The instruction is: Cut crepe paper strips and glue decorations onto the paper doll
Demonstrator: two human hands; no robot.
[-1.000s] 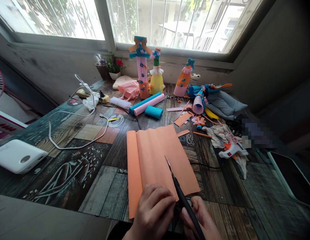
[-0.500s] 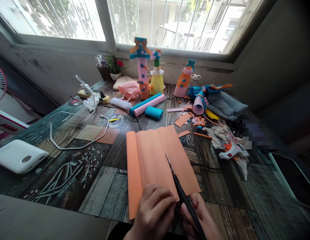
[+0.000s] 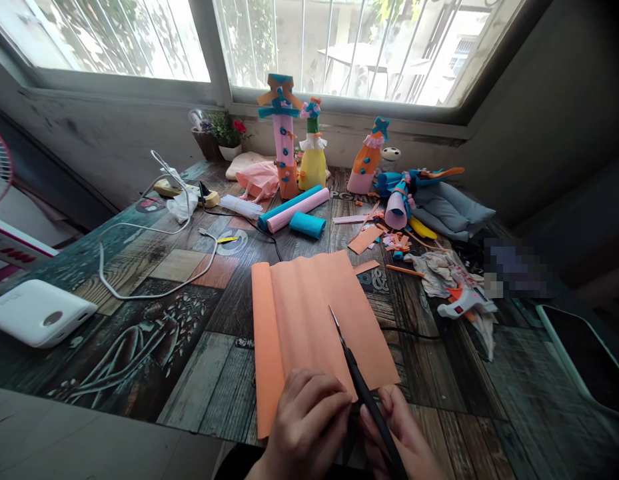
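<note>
A sheet of orange crepe paper (image 3: 309,313) lies before me, its left side still rolled up. My left hand (image 3: 309,420) rests over the near edge of the paper with fingers curled and pinching that edge. In my right hand (image 3: 396,427) is a pair of black-handled scissors (image 3: 362,383), gripped by the handle, part of which my fingers hide. One slim metal blade shows on top of the paper and points away from me; I cannot see the other blade. The two hands are close together at the near edge.
Behind the paper lie blue and pink crepe rolls (image 3: 299,208) and paper scraps (image 3: 389,237). Paper-dressed bottles (image 3: 313,163) stand near the window. A glue gun (image 3: 466,303) and a phone (image 3: 586,360) are at right, a white power bank (image 3: 42,312) and cable (image 3: 139,297) at left.
Almost nothing differs. The scissors, both hands and the orange paper stay in nearly the same place.
</note>
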